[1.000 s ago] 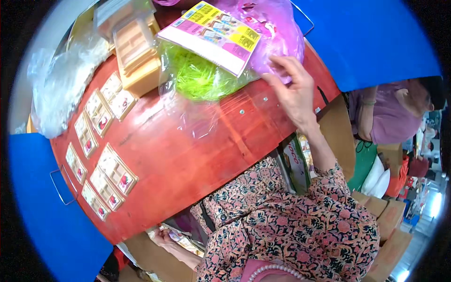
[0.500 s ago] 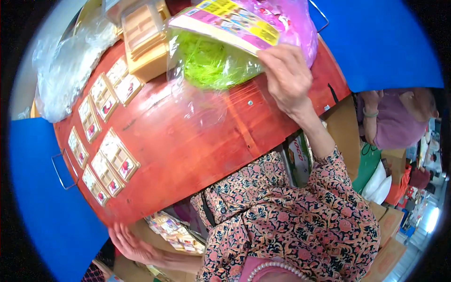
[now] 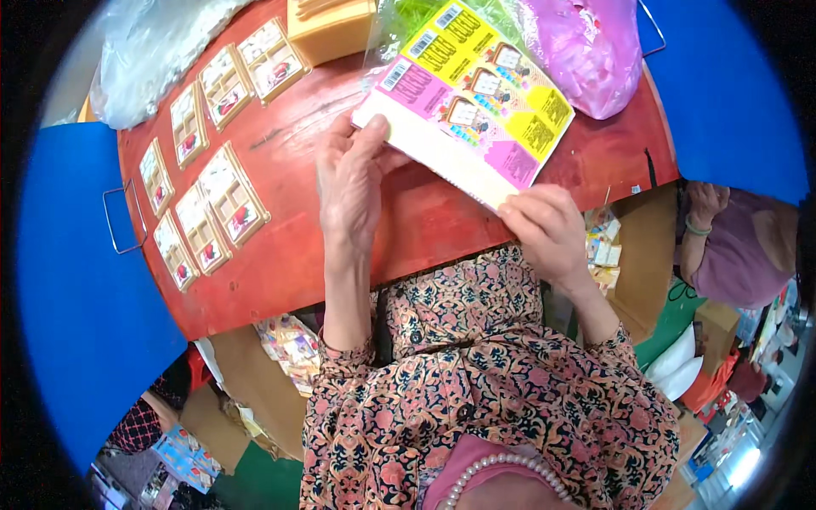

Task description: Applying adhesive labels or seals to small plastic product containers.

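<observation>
Now gripping the printed sheets [image 3: 480, 110], between 12 and 1 o'clock over the table [image 3: 297, 263], in fingers of left hand [image 3: 348, 187] and right hand [image 3: 548, 228]; formerly right only, so probably steadier.

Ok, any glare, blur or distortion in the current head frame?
Head view: fisheye bows the red tabletop's edges, corners go black; head view, upper left: pale glare below the beige box, shine on the clear plastic bag; head view, lower right: bright lamp blown out; head view, centre: printed sheet, left hand and right hand fairly sharp.
</observation>
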{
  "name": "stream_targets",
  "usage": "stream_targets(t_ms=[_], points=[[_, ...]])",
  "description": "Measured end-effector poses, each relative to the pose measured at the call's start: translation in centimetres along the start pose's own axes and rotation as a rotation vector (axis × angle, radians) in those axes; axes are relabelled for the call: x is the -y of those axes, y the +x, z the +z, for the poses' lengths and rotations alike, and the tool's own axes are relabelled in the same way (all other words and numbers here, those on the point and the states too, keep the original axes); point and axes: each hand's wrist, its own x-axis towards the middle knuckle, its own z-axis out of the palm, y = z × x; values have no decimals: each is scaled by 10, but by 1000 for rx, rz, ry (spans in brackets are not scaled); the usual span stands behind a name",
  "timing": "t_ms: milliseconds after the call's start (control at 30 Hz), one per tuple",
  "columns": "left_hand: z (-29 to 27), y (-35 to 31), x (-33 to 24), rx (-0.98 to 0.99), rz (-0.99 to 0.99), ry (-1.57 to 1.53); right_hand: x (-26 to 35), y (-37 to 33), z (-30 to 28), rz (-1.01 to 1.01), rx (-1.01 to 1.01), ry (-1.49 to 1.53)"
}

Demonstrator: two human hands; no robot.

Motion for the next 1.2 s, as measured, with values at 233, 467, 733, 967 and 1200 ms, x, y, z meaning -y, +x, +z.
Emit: stream_targets(t_ms=[233, 467, 733, 967, 1200], points=[[1, -8, 7, -8, 12, 11, -21, 25, -20, 250, 203, 96], [20, -30, 6, 104, 23, 35, -6, 78, 11, 284, -158, 205], [29, -35, 3, 104, 81, 98, 1, 85, 14, 359, -104, 270], [35, -39, 6, 109, 186, 245, 2, 84, 1, 399, -55, 352], [38, -37, 7, 110, 224, 283, 2, 86, -3, 384, -43, 293]])
